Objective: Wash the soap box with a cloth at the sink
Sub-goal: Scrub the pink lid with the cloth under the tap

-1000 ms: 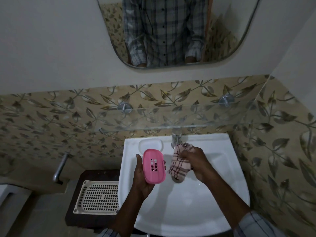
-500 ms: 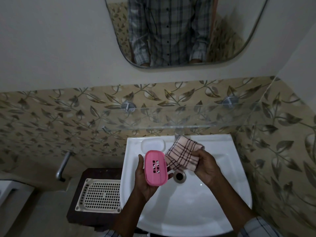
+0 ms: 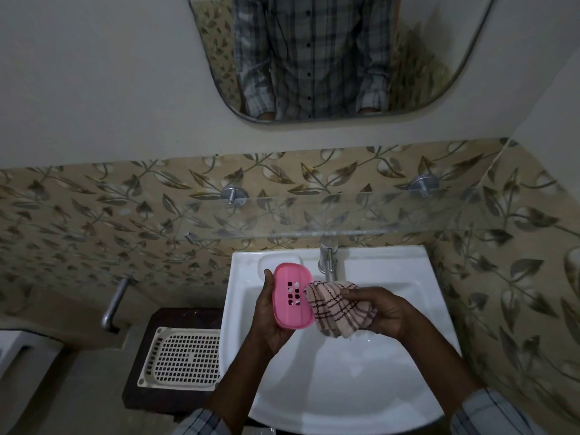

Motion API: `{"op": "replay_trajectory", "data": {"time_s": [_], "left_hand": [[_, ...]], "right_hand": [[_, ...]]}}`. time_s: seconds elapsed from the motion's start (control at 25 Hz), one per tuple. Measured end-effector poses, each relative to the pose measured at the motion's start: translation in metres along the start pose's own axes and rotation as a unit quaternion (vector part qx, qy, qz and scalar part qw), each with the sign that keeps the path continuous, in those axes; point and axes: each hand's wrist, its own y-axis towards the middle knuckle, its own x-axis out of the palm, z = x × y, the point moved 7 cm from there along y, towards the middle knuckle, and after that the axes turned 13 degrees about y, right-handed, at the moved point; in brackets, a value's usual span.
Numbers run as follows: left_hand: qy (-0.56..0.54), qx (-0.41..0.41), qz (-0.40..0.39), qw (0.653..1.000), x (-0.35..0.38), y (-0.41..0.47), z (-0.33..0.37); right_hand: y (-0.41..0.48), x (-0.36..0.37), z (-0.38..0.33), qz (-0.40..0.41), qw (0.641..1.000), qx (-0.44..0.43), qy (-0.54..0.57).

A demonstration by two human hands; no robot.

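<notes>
My left hand [image 3: 269,318] holds a pink soap box [image 3: 292,296] with a slotted base, tilted upright over the white sink [image 3: 339,384]. My right hand [image 3: 384,312] grips a bunched pink checked cloth [image 3: 337,309]. The cloth's left edge touches the right side of the soap box. Both are held just below the metal tap [image 3: 327,260], above the basin. No water can be seen running.
A glass shelf [image 3: 361,215] juts out above the tap. A cream perforated tray [image 3: 182,359] lies on a dark stand left of the sink. A metal handle [image 3: 114,304] is fixed to the left wall. A mirror [image 3: 339,54] hangs above.
The cloth has gone from spread open beside the box to bunched up in my right hand, lower and pressed against the soap box's right side. The tap is uncovered now.
</notes>
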Motion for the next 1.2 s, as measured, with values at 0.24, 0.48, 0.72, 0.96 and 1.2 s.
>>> {"op": "replay_trajectory", "data": {"time_s": [0.24,0.48,0.72,0.96,1.2], "left_hand": [[0.020,-0.051,-0.014,0.998,-0.007,0.002,0.012],[0.053,-0.110,-0.053,0.991,-0.011,0.005,0.003],[0.048,-0.129,-0.091,0.986,0.007,0.005,0.000],[0.057,-0.179,-0.099,0.977,0.012,-0.006,-0.005],[-0.026,-0.208,-0.132,0.969,0.035,-0.022,-0.002]], "right_hand": [[-0.010,0.008,-0.004,-0.059,0.996,-0.061,0.036],[-0.032,0.024,-0.044,0.172,0.843,-0.381,-0.339],[-0.027,0.083,0.025,-0.050,0.707,-0.446,-0.546],[-0.031,0.091,0.010,-0.068,0.562,-0.563,-0.602],[-0.035,0.097,-0.012,-0.094,0.432,-0.637,-0.632]]}}
